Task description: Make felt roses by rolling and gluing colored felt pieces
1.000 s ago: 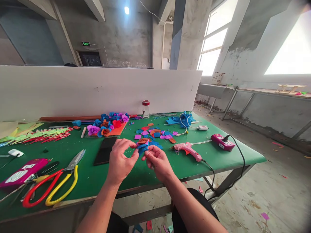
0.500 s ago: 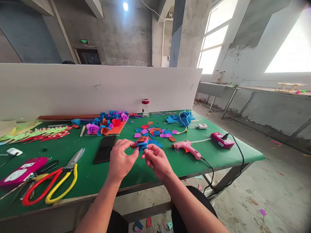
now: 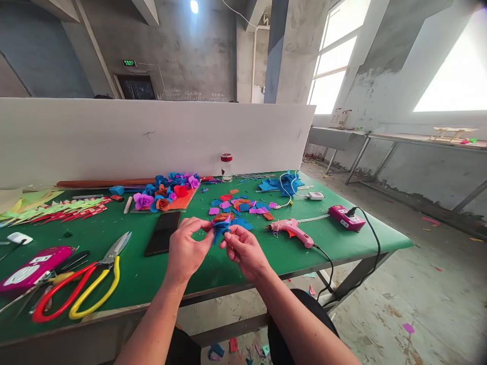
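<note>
My left hand [image 3: 190, 246] pinches a small blue paper flower [image 3: 220, 231] between thumb and fingers, over the front of the green table. From the other side my right hand [image 3: 243, 248] also grips the blue paper with thumb and forefinger. Fingertips cover part of the flower. Just behind it lie blue and brown paper pieces, and farther back are scattered purple, blue and red paper petals [image 3: 242, 205]. A pink glue gun [image 3: 292, 230] rests to the right of my right hand. Left of my left hand is a dark phone [image 3: 163, 233].
Scissors [image 3: 91, 276] with red and yellow handles lie at the left, beside a magenta power strip [image 3: 36, 268]. Finished paper flowers [image 3: 167, 192] sit at the back. A red-lidded jar [image 3: 226, 167] stands by the white board [image 3: 152, 137]. Another power strip [image 3: 346, 218] is at the right.
Both hands stay on the blue paper, which has tilted slightly between the fingers. The whole view has shifted a little.
</note>
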Demonstrator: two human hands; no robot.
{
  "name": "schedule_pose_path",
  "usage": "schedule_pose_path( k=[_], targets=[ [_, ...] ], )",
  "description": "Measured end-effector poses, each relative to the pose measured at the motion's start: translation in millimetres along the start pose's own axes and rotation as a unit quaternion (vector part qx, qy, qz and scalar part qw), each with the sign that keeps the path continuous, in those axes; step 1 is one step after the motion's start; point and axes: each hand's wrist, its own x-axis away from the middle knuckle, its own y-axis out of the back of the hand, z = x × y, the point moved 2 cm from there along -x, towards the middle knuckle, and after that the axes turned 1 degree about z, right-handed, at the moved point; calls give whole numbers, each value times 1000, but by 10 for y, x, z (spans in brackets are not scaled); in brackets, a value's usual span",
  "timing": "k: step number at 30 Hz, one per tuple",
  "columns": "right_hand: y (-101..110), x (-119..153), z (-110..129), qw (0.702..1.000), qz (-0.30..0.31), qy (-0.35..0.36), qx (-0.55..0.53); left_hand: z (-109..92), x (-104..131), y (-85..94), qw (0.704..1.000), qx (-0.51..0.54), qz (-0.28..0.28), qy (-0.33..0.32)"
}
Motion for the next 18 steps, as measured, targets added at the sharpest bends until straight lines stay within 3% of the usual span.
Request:
schedule_pose_path(
  k=[8,18],
  targets=[
    [57,-22,0,998,28,-35,-36,-21,-9,38,990,-49,-2,-134],
    [201,-75,110,997,27,58,-35,-231,47,159,971,-41,-65,-226]
  ],
)
